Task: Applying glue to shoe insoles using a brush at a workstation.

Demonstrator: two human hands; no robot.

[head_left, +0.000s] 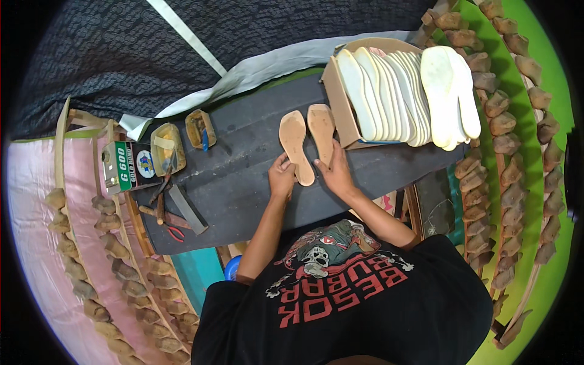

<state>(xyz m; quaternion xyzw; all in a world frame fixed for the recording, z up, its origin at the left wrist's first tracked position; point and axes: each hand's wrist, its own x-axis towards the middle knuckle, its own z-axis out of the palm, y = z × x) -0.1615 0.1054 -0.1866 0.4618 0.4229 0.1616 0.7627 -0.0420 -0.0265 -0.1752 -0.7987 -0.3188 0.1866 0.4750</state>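
Note:
Two tan shoe insoles with squared toes are side by side over the dark worktable (243,182), toes pointing away from me. My left hand (281,177) is closed on the edge of the left insole (294,143), near its narrow waist and heel. My right hand (336,174) grips the right insole (321,126) at its heel end, the thumb along its inner edge; the fingers and palm hide part of that heel. Just right of the insoles stands an open cardboard box (342,112) filled with a row of pale cream soles (389,94).
More pale soles (439,79) lean at the box's right. On the left are a green and white can (125,167), two yellowish tubs (159,139), a hammer (160,207), a grey flat bar (187,210) and a red-handled tool (176,233). Racks of wooden shoe lasts (511,182) flank both sides.

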